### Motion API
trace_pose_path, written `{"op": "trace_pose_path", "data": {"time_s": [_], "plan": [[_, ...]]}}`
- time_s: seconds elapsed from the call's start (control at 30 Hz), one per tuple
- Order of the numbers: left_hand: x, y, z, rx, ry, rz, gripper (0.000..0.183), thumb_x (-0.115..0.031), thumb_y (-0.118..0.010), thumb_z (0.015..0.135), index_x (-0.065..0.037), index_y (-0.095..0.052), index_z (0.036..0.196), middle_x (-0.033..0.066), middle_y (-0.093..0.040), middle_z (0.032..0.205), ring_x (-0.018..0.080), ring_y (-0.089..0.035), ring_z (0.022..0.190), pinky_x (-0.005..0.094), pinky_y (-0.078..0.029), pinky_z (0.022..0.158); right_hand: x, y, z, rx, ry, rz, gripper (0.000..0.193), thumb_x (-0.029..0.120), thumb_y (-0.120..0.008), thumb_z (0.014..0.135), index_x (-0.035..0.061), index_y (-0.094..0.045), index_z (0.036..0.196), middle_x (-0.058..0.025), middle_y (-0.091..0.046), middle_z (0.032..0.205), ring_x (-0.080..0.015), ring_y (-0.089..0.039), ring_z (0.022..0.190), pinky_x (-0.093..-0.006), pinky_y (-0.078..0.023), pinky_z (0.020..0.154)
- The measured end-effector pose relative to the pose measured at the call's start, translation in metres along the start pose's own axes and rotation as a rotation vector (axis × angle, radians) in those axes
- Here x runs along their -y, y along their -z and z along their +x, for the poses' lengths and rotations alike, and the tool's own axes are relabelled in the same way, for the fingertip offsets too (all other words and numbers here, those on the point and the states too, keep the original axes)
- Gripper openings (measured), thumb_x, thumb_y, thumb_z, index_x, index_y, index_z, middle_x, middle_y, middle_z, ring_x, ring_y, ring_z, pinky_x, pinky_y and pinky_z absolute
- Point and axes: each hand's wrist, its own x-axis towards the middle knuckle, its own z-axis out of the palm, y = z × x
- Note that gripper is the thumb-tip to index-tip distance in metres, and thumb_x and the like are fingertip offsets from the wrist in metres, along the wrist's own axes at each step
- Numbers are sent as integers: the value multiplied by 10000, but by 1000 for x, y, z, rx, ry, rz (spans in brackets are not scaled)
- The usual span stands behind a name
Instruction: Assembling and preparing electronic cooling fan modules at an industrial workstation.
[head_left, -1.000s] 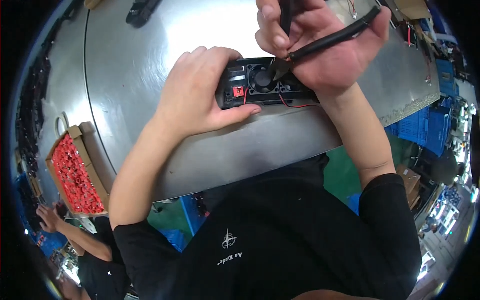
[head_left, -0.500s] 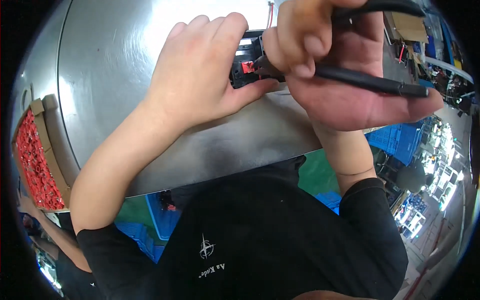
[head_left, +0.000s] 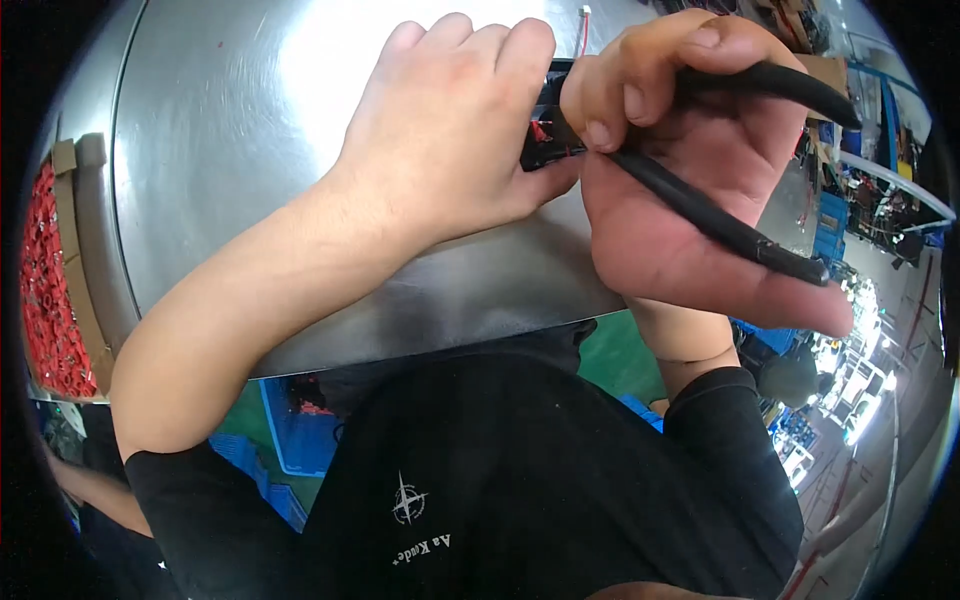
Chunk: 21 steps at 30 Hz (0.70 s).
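we see the left hand (head_left: 445, 125) closed over a black case (head_left: 543, 156) on the table (head_left: 230, 140), its thumb along the near side, and the right hand (head_left: 680, 180) gripping pliers (head_left: 716, 216) with their handles spread. the case shows only between the two hands, a red part (head_left: 541, 131) inside it. the pliers' tips are hidden, so we cannot tell what they touch. should they slip, we judge, they could scratch the red part or pinch the nearby thumb; a slack left hold could let the case skid on smooth metal.
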Motion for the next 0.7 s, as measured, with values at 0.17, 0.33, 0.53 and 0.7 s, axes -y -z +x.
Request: {"op": "trace_pose_path", "data": {"time_s": [0.17, 0.33, 0.53, 0.7], "plan": [[-2, 0, 0, -15, 21, -12, 398, -307, -824, 679, -123, -589, 943, 63, -626, 922, 321, -597, 907, 464, -445, 799, 1, -4, -4, -130, -10, -173, 402, 501, -498, 1043, 99, -487, 1027, -93, -469, 745, -178, -447, 615, -320, -420, 605], [-1, -3, -1, -26, 17, 4, 420, -336, -832, 690, -117, -592, 955, 75, -623, 922, 323, -597, 915, 466, -444, 800, 0, -2, -3, -117, -35, -308, 265, 371, -460, 1084, 112, -495, 1039, -90, -476, 737, -177, -455, 595, -312, -423, 582], [0, 5, -3, 61, 39, 103, 504, -306, -841, 747, -94, -615, 1144, 76, -668, 978, 293, -640, 958, 451, -489, 853, 10, 9, 6, -43, -56, -333, 219, 325, -436, 1105, 125, -505, 1048, -82, -491, 732, -180, -463, 569, -312, -424, 560], [-5, 17, 0, 50, 93, -83, 432, -360, -749, 813, -5, -551, 961, 170, -627, 859, 354, -618, 861, 465, -455, 785, 16, 15, 13, 59, -62, -300, 227, 337, -422, 1113, 138, -514, 1056, -72, -511, 728, -184, -472, 538, -317, -425, 539]]}}
